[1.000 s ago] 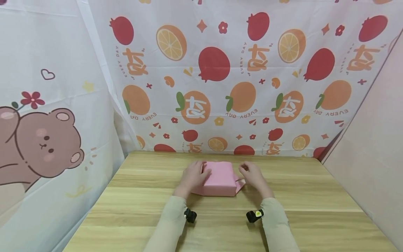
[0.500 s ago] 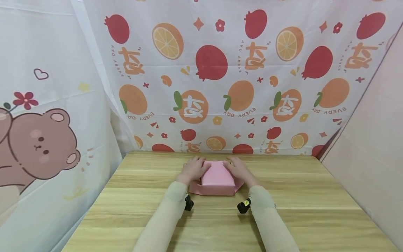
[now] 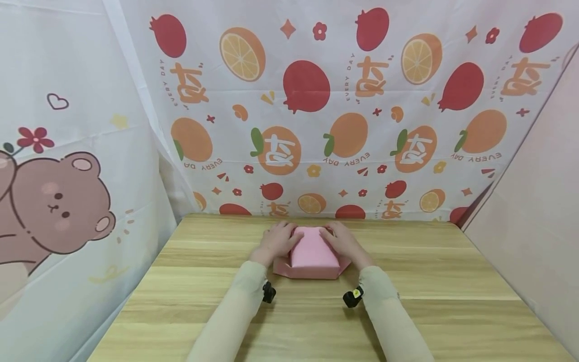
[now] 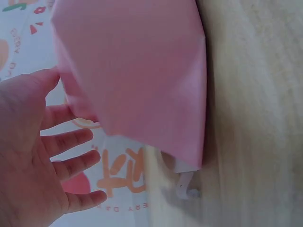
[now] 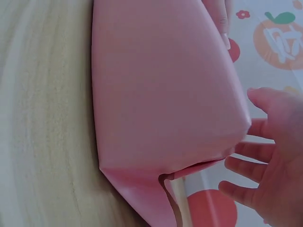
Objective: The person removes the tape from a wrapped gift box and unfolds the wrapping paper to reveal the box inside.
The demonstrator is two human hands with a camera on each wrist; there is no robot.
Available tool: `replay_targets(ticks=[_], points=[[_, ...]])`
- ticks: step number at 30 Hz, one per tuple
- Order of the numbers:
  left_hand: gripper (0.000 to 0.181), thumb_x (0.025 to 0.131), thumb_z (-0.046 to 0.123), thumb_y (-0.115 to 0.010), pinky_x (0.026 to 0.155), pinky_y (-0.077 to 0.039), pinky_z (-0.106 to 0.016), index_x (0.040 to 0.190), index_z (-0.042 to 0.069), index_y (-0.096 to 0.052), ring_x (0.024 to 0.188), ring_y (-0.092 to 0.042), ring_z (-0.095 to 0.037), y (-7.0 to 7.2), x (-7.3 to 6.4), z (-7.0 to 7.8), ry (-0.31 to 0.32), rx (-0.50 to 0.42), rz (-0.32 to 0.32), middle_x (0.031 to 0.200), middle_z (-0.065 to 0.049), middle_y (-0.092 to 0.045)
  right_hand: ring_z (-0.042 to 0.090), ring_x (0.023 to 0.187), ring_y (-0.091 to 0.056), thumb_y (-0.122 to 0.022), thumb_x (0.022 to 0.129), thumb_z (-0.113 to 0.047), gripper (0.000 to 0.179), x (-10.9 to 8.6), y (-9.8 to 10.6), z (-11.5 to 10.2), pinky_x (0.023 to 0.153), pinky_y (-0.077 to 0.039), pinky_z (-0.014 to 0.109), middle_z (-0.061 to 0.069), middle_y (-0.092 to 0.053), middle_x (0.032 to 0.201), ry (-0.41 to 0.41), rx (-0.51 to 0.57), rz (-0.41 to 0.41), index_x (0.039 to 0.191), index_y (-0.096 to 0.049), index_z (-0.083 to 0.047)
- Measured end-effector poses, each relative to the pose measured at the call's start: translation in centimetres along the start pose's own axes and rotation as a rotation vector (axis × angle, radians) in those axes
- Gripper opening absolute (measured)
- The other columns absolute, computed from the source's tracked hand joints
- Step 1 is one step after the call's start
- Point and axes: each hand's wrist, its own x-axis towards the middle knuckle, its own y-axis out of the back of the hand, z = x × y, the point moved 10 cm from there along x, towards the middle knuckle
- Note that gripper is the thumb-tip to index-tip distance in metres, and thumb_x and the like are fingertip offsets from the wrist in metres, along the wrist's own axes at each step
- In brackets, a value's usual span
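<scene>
A box wrapped in pink paper (image 3: pixel 314 251) lies on the wooden table, its front face toward me. Loose paper flaps stick out at its left (image 3: pixel 282 267) and right (image 3: pixel 345 265) ends. My left hand (image 3: pixel 275 242) rests at the box's far left corner, thumb over the top edge. Opposite it, my right hand (image 3: pixel 344 242) touches the far right corner in the same way. In the left wrist view the fingers are spread, and a curled white strip (image 4: pixel 186 184) shows under the paper's corner. The right wrist view shows an open fold with a pointed flap (image 5: pixel 137 191).
The wooden table (image 3: pixel 429 322) reaches back to a fruit-print cloth (image 3: pixel 307 141). A bear-print cloth (image 3: pixel 68 211) hangs at the left, and a pale wall (image 3: pixel 534 211) stands at the right. A small black camera sits on each wrist (image 3: pixel 269 291).
My right hand has come in from beside the box onto its far right corner, its fingers opening from a curl. My left hand stays at the left corner.
</scene>
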Motion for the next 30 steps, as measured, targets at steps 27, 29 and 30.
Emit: replay_targets(ticks=[27,29,30], points=[[0.010,0.080,0.032,-0.064,0.089,-0.044,-0.048,0.082,0.023,-0.060,0.089,-0.060,-0.014,6.3,-14.2,8.3,-0.676,0.298,0.427,0.088,0.009,-0.064,0.005,0.084,-0.055,-0.058,0.086,-0.021,0.009,-13.9,5.0,-7.3,0.077,-0.043,0.035,-0.013,-0.062,0.084,0.624,-0.283,0.180,0.088,-0.066,-0.019],[0.010,0.080,0.033,-0.064,0.089,-0.044,-0.047,0.080,0.023,-0.060,0.090,-0.059,-0.012,6.4,-15.7,9.0,-0.712,0.306,0.430,0.088,0.010,-0.063,0.005,0.088,-0.056,-0.056,0.087,-0.024,0.011,-15.2,5.0,-7.5,0.080,-0.042,0.036,-0.015,-0.062,0.086,0.633,-0.335,0.176,0.087,-0.066,-0.022],[0.012,0.079,0.034,-0.065,0.089,-0.044,-0.047,0.079,0.023,-0.059,0.090,-0.059,-0.012,6.5,-16.3,9.2,-0.729,0.313,0.435,0.088,0.011,-0.063,0.005,0.089,-0.057,-0.055,0.088,-0.025,0.011,-15.8,5.0,-7.7,0.081,-0.042,0.036,-0.015,-0.062,0.086,0.640,-0.355,0.174,0.087,-0.066,-0.023]])
